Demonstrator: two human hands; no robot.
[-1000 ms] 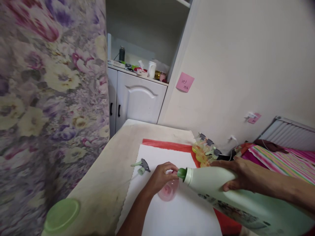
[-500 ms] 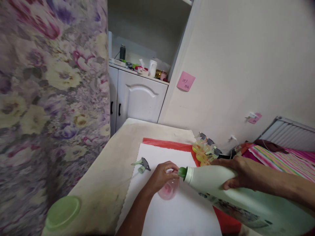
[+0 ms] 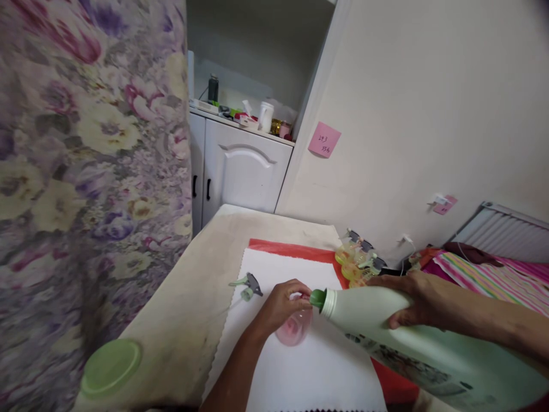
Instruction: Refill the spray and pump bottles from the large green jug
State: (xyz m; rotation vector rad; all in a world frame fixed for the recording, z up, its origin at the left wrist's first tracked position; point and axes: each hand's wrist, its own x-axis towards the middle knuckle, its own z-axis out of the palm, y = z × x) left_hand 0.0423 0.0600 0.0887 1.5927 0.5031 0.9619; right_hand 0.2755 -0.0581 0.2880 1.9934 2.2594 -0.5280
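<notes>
My left hand is closed around the neck of a small clear pink bottle, which stands on a white sheet. My right hand grips a large pale green detergent bottle, tilted nearly level. Its green spout points left, right at the small bottle's mouth; my left fingers hide the opening, so I cannot tell whether liquid is flowing. Left of my left hand, a grey and green spray head lies on the sheet. A green cap rests at the table's near left.
Several spray bottles with yellow liquid stand by the wall at the sheet's far right corner. Red material shows under the sheet. A floral curtain hangs on the left; a white cabinet stands behind the table.
</notes>
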